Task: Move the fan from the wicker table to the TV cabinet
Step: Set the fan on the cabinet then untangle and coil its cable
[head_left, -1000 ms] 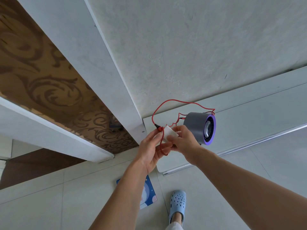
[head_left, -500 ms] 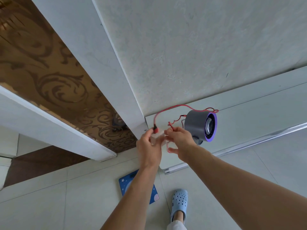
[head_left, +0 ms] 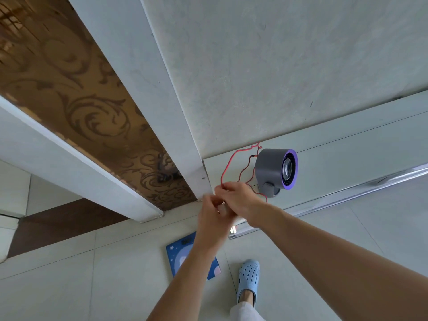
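A pale textured wall [head_left: 266, 66] rises behind a white TV cabinet [head_left: 347, 140], with light floor tiles [head_left: 69, 286] below and a brown patterned panel [head_left: 88, 107] to the left of a white upright. The fan [head_left: 276, 169], grey-bodied with a purple rim, stands on the cabinet top on its own short foot, face turned to the right, with neither hand on it. Over the last second the fan has held the same seat on the cabinet while both hands have drawn down and left, toward the cabinet's near corner. The small white plug block that showed plainly between the fingers a second ago is now almost hidden; only a pale sliver shows between the two hands. The red cable [head_left: 228, 163] loops from the rear of the fan down to the right hand [head_left: 238, 200], whose fingers are pinched closed on it. The left hand [head_left: 212, 213] is curled closed just beside and touching the right, seemingly around the plug block, though what it holds cannot be confirmed. Assessment: the relocation itself appears complete, the fan being at its destination; the work in hand is tidying or connecting the lead. A tug on the cable could pull the light fan off its foot.
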